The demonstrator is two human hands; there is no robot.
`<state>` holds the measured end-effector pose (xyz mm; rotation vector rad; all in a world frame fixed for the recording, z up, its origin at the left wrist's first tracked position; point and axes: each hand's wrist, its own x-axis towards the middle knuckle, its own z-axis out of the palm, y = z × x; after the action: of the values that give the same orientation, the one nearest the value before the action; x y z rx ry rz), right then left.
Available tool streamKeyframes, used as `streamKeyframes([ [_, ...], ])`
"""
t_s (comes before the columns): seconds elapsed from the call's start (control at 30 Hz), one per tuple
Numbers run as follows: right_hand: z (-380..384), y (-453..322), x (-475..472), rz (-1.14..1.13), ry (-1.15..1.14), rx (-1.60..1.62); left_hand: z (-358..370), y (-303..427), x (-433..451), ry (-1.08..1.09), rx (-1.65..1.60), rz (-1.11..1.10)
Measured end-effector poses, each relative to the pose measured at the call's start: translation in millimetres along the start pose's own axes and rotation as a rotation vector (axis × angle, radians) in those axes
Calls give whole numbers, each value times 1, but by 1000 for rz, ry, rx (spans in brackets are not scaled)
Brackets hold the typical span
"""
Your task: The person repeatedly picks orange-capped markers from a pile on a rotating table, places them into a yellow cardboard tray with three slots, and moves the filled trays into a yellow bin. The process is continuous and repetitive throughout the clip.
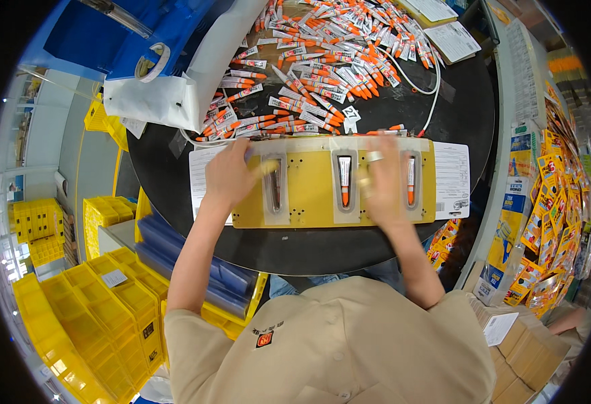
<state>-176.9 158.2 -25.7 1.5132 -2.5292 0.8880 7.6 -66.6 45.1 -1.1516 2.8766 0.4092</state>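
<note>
A yellow fixture plate [310,189] lies on the black round table in front of me, with three clear blister shells set in it. White glue tubes with orange caps lie in the middle blister shell [345,208] and the right blister shell [410,204]. The left blister shell [277,209] shows a dark bottom and no tube. My left hand [231,174] is over the plate's left end, its blurred thumb reaching across the left shell. Blurred by motion, my right hand [386,187] is between the middle and right shells, with bands on its fingers. I cannot tell whether either hand holds anything.
Many loose glue tubes [321,65] cover the back of the black table [315,250]. A white cable [437,86] curves at the right. Printed sheets [452,171] stick out from under the plate. Yellow crates [98,323] stand at the left, packaged cards [548,212] at the right.
</note>
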Motion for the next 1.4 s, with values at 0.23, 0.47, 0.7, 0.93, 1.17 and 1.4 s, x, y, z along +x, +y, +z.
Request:
streamKeyframes([
  [0.23, -76, 175, -41, 896, -194, -479, 41, 62, 92, 94, 59, 470],
  [0.47, -53, 201, -71, 586, 189, -400, 33, 35, 70, 193, -94, 534],
  [0.7, -70, 173, -62, 569, 286, -527, 22, -8, 30, 272, -222, 322],
  [0.93, -132, 59, -41, 508, 457, -27, 52, 20, 107, 97, -27, 322],
  [1.17, -39, -51, -26, 510, 151, 247, 28, 26, 91, 148, -50, 529],
  [1.4, 29, -77, -31, 361, 249, -21, 14, -14, -31, -27, -115, 650],
])
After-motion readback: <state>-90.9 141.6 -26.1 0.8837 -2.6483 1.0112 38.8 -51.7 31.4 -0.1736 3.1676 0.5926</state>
